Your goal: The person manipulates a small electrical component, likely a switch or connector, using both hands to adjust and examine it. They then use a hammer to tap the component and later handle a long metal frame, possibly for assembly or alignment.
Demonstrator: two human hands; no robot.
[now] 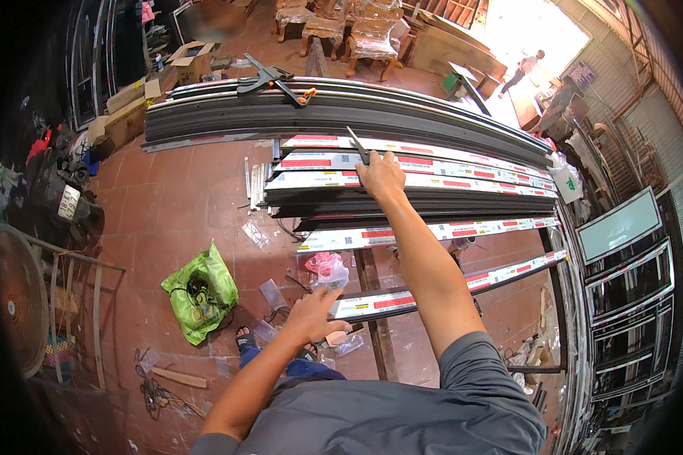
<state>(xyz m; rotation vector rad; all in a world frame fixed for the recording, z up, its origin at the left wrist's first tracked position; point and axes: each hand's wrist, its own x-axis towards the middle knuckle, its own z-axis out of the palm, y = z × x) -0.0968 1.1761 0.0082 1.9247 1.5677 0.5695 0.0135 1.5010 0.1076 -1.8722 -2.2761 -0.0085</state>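
My right hand (382, 176) is stretched out over the stack of long profiles, closed around a dark-handled tool with a slim pointed blade (354, 139). Its tip points away and to the left; whether it is scissors or a knife cannot be told. Closer to my body, my left hand (311, 315) is at the left end of the nearest metal profile (383, 303), thumb on the near side and fingers on the far side. White film with red printed strips covers this profile. Beneath my right hand, several similar film-covered profiles (303, 180) lie side by side on dark ones.
A bar clamp (267, 80) with orange ends rests on the far stack of dark profiles (205, 120). On the tiled floor are a green plastic bag (201, 296) holding cables and a pink bag (326, 267). Framed panels (622, 227) lean at right. Two people (522, 72) are far off.
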